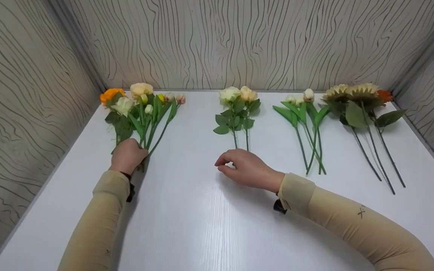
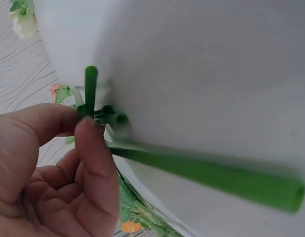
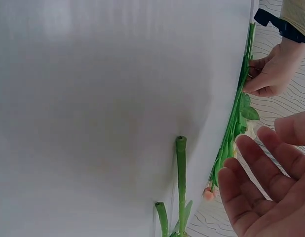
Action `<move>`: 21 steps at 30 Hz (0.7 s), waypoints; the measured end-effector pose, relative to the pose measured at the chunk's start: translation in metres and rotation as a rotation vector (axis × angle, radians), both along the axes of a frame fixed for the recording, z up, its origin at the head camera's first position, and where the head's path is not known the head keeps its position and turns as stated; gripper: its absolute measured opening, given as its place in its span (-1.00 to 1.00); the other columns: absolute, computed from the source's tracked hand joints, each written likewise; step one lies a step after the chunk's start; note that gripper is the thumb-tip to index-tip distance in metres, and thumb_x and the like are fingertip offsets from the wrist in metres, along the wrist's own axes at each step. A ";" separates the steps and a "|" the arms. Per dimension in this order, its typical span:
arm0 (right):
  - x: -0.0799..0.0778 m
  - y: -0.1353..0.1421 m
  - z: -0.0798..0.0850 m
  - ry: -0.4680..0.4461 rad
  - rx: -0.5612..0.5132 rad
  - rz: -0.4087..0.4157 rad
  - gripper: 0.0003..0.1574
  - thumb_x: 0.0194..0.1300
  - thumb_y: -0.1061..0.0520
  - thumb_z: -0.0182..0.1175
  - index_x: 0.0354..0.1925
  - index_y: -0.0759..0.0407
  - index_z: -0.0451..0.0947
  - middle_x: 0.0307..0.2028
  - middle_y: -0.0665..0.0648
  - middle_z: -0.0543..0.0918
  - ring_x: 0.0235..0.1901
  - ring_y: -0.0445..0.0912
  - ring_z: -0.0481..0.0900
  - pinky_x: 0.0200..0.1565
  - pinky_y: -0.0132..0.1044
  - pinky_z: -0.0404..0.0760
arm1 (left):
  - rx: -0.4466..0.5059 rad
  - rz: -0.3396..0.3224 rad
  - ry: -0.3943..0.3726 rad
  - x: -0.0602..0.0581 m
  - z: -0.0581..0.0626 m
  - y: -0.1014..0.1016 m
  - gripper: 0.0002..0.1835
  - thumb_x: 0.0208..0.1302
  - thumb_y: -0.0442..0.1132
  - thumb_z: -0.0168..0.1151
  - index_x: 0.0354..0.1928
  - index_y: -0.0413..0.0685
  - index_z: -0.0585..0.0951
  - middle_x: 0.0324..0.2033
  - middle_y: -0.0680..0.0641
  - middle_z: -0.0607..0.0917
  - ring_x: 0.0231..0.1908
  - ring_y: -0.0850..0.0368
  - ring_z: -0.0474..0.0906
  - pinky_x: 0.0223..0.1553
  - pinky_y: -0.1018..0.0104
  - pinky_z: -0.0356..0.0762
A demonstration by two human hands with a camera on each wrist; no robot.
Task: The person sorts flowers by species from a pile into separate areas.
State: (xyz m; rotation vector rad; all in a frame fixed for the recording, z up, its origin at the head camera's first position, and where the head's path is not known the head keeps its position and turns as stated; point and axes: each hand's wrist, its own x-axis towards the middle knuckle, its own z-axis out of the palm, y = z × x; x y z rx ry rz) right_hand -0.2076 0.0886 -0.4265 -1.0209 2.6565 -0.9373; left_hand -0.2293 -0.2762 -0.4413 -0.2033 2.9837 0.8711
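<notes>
The head camera looked forward and down over the table (image 1: 187, 233), the farthest back of the three, taking in both sleeves (image 1: 92, 222), all the flowers (image 1: 230, 95) and the patterned wall (image 1: 239, 45). The left wrist camera sat close to the left fingers (image 2: 96, 153), facing the stem ends (image 2: 91, 89), its picture turned sideways with the wall at left. The right wrist camera, also sideways, looked past the right fingers (image 3: 263, 165); it shared the left fingers and their bunch (image 1: 137, 125) with the head view.

Gathered stems (image 1: 150, 138) partly hidden by left hand (image 1: 128, 155), left sleeve (image 1: 93, 222) cut off at head view's bottom
</notes>
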 end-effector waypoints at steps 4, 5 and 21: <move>-0.002 0.006 0.002 -0.006 -0.006 -0.016 -0.74 0.51 0.07 0.19 0.03 0.11 0.71 -0.01 -0.02 0.72 0.05 -0.06 0.63 0.08 -0.08 0.58 | 0.089 0.029 -0.049 0.002 0.006 -0.002 -0.66 0.28 -0.36 0.10 -0.69 -0.10 0.47 -0.75 -0.03 0.52 -0.69 0.08 0.44 -0.58 0.23 0.40; -0.003 0.007 0.004 -0.010 -0.012 -0.023 -0.74 0.51 0.07 0.19 0.03 0.11 0.71 0.00 -0.01 0.72 0.05 -0.05 0.63 0.06 -0.08 0.58 | 0.108 0.033 -0.058 0.002 0.008 -0.003 -0.68 0.30 -0.35 0.10 -0.66 -0.14 0.52 -0.72 -0.06 0.56 -0.66 0.06 0.47 -0.56 0.22 0.43; -0.014 0.034 0.037 -0.136 -0.319 -0.220 -0.73 0.55 0.01 0.17 0.09 -0.02 0.70 0.00 -0.02 0.72 -0.08 -0.10 0.63 -0.04 -0.11 0.61 | 0.459 -0.141 -0.036 0.017 0.051 0.088 -0.74 0.51 -0.15 0.20 0.04 -0.20 0.62 -0.18 -0.19 0.68 -0.26 -0.01 0.69 -0.12 -0.01 0.71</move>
